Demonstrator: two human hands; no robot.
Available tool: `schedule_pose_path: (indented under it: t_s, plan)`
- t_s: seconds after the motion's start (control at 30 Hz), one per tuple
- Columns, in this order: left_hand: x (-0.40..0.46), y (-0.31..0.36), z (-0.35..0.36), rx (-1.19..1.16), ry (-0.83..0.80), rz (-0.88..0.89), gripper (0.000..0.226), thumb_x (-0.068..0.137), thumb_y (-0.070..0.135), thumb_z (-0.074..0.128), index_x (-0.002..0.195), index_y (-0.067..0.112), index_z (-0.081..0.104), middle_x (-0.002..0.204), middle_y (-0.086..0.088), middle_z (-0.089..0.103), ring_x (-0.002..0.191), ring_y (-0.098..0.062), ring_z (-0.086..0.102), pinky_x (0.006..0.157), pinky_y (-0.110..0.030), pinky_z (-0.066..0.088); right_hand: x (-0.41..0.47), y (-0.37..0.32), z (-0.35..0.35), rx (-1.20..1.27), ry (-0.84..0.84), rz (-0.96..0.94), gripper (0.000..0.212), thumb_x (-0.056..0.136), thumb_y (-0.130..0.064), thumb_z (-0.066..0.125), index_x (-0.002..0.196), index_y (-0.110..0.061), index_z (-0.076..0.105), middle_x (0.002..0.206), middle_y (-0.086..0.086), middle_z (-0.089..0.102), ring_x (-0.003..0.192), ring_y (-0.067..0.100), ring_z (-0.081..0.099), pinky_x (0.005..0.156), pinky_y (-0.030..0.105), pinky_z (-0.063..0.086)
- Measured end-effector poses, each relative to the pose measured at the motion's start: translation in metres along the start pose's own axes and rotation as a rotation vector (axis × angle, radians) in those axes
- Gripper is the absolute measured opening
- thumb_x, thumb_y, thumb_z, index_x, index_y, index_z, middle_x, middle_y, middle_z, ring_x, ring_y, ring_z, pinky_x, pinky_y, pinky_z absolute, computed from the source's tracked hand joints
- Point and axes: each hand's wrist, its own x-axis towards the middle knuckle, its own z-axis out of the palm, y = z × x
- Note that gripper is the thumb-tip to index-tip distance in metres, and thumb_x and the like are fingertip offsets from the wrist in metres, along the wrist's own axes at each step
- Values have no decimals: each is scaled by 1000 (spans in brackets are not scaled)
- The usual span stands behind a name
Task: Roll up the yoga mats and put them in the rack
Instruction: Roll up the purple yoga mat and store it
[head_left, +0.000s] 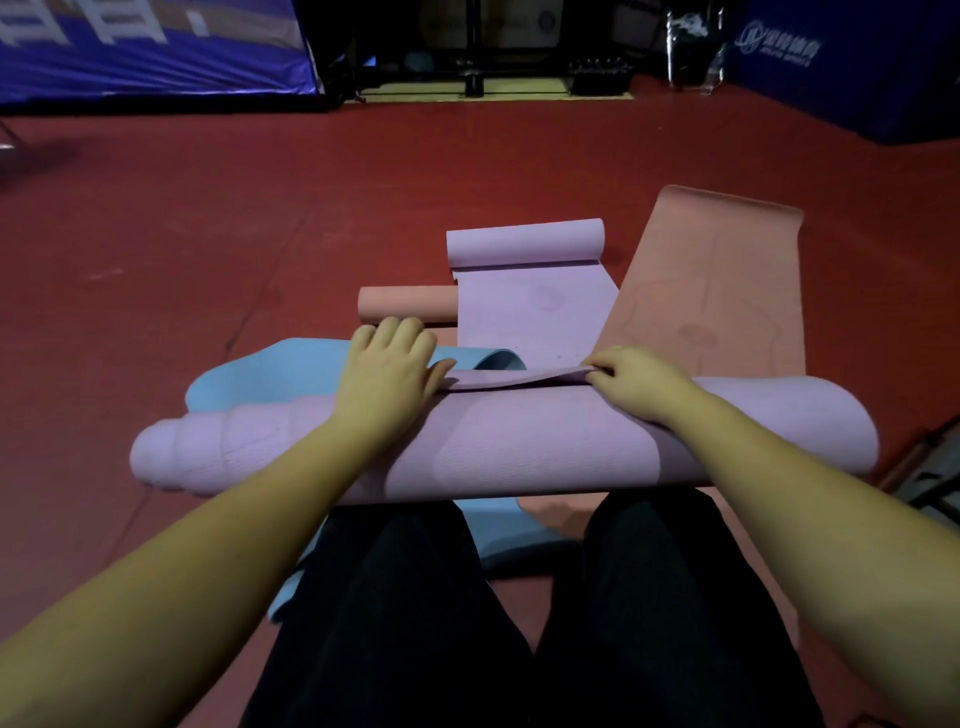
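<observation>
Both hands sit on top of the fat lilac foam yoga-mat roll (519, 447) lying across the red rubbery floor (208, 234) just ahead of my knees. My left hand (387, 371) lies spread on the roll's far side, fingers relaxed and straight, thumb touching the loose lilac sheet (535, 317) where it feeds in; I read that as pressing the roll down so it cannot spring open. My right hand (631, 376) has its fingers curled onto the sheet's lifted edge, pinching it against the roll, probably to keep the layer taut and square before the next turn.

That roll's long axis runs left to right across my view, its left end telescoped out in steps, its right end flush and blunt. The unrolled sheet stretches away from me, ending in a small curled lilac end (524, 244) whose axis is parallel to the big roll.

A light blue mat (260, 369) lies flat under the roll's left half. A small salmon-pink rolled mat (408, 304) rests beyond my left hand, also lying left to right. A flat salmon-pink mat (717, 291) runs away on the right, slightly slanted. I cannot clearly make out a rack; dark metal framing (475, 47) stands at the far edge.
</observation>
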Motion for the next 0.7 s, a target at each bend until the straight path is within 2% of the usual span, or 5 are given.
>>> schedule_pose_path:
  t_s: [0.13, 0.23, 0.4, 0.57, 0.7]
  plan:
    - [20, 61, -6, -284, -224, -181, 64, 89, 61, 23, 104, 12, 63, 107, -9, 61, 101, -34, 57, 85, -46, 40, -2, -7, 1, 17, 47, -5, 26, 90, -29, 52, 106, -27, 72, 111, 0, 68, 102, 24, 59, 87, 36, 49]
    - [24, 94, 4, -230, -492, -251, 74, 90, 69, 14, 121, 18, 57, 126, -8, 59, 119, -34, 51, 102, -52, 32, -8, -7, 3, 25, 104, 9, 21, 87, -28, 54, 96, -25, 73, 103, 0, 71, 95, 25, 60, 78, 35, 49]
    - [24, 102, 12, -128, -468, -198, 68, 100, 62, 19, 98, 14, 67, 104, -11, 69, 101, -33, 59, 85, -42, 37, -21, 8, 6, 101, 136, 40, 25, 90, -24, 54, 102, -26, 75, 108, -7, 72, 101, 17, 61, 83, 30, 47]
    - [33, 92, 21, -186, -489, -222, 74, 101, 62, 16, 90, 13, 70, 98, -12, 71, 93, -34, 62, 78, -38, 40, -74, -30, 30, 936, 599, 218, 20, 86, -10, 50, 75, -15, 66, 71, -8, 64, 69, 5, 56, 67, 17, 45]
    - [45, 81, 28, -243, -538, -267, 74, 102, 60, 19, 100, 9, 72, 110, -16, 69, 102, -35, 62, 82, -38, 43, -102, -57, 81, 1799, 377, 826, 19, 88, -15, 44, 72, -12, 54, 49, -2, 52, 43, 12, 45, 41, 20, 35]
